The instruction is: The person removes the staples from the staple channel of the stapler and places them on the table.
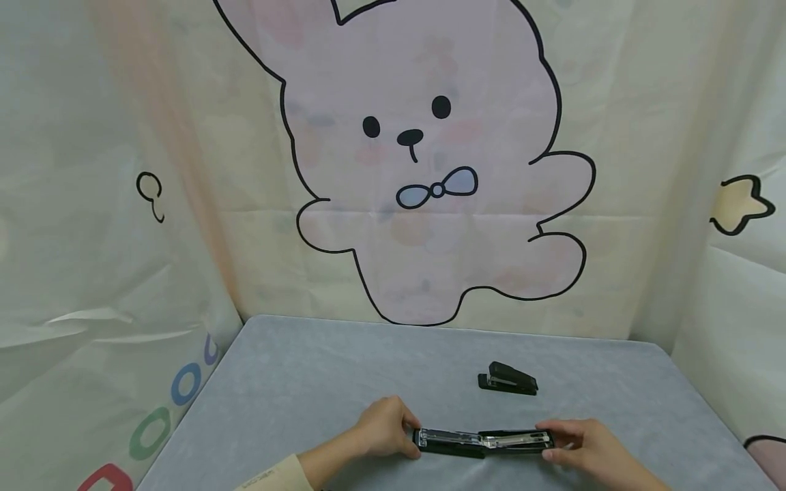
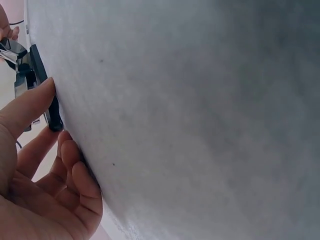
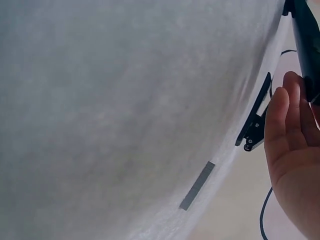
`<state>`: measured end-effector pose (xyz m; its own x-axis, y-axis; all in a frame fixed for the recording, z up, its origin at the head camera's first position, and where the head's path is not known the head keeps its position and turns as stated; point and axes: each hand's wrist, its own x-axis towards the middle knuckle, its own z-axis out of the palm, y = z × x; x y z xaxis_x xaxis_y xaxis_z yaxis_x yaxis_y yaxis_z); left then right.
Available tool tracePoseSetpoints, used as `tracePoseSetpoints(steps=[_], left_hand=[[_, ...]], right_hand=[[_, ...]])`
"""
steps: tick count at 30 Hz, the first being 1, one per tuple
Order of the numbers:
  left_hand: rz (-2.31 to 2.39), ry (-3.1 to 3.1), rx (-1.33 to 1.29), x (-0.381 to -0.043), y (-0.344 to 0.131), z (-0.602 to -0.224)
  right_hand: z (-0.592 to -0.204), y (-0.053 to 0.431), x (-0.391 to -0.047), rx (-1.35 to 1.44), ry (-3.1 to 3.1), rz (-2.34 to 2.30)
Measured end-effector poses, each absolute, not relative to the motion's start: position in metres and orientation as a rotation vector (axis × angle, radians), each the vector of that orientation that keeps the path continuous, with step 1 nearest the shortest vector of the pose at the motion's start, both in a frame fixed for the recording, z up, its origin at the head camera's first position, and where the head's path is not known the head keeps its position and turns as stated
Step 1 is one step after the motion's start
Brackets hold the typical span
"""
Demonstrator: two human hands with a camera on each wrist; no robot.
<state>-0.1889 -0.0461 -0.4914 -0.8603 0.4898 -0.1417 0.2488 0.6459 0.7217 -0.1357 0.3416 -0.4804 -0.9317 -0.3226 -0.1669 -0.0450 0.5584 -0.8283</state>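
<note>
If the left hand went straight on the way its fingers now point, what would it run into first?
The opened stapler, whose end the left hand pinches. Beyond it, the right hand at the other end seems next in line, though depth is hard to judge.

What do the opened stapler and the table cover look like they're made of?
The opened stapler: probably smooth black plastic with metal, since its body is dark and its insides shine silvery. The table cover: matte, likely fabric, given its dull, mottled surface.
</note>
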Motion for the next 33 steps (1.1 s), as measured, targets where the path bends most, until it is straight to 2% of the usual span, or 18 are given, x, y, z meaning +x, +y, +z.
tracePoseSetpoints(steps=[18, 33], left_hand=[[1.277, 2.36, 0.621, -0.199, -0.072, -0.479], [1.27, 2.42, 0.647, -0.22, -0.12, -0.469]], right_hand=[[-0.458, 0.319, -0.141, -0.377, 2.619, -1.249], [-0.445, 0.269, -0.16, -0.435, 2.677, -1.257]])
